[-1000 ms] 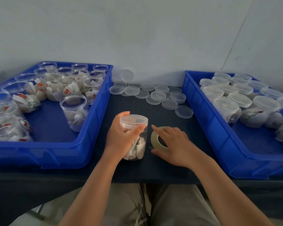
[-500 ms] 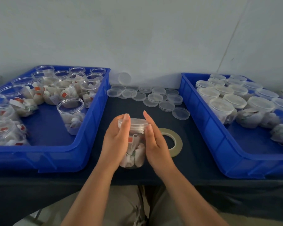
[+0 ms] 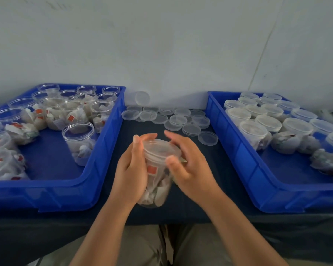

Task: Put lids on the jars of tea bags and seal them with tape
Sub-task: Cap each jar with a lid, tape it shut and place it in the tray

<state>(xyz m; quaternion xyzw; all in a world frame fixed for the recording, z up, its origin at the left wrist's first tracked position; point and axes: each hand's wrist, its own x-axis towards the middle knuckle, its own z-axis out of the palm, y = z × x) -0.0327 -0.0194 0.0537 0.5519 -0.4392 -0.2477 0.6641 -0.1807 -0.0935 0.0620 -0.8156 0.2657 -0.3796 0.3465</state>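
A clear plastic jar of tea bags (image 3: 155, 184) is held between both hands over the middle of the dark table (image 3: 210, 189), tilted toward me. A clear lid (image 3: 160, 148) sits on its mouth. My left hand (image 3: 132, 169) wraps the jar's left side, fingertips at the lid's edge. On the right side is my right hand (image 3: 188, 166), thumb on the rim and fingers arched over the lid. Only a sliver of the tape roll (image 3: 183, 160) shows behind my right thumb.
A blue bin (image 3: 104, 150) on the left holds several open jars of tea bags (image 3: 79, 143). A second blue bin (image 3: 238, 150) on the right holds several lidded jars (image 3: 254, 133). Loose clear lids (image 3: 179, 120) lie at the table's back by the wall.
My right hand left the tape roll and came onto the jar. Both hands have since raised the jar and tipped it toward me.
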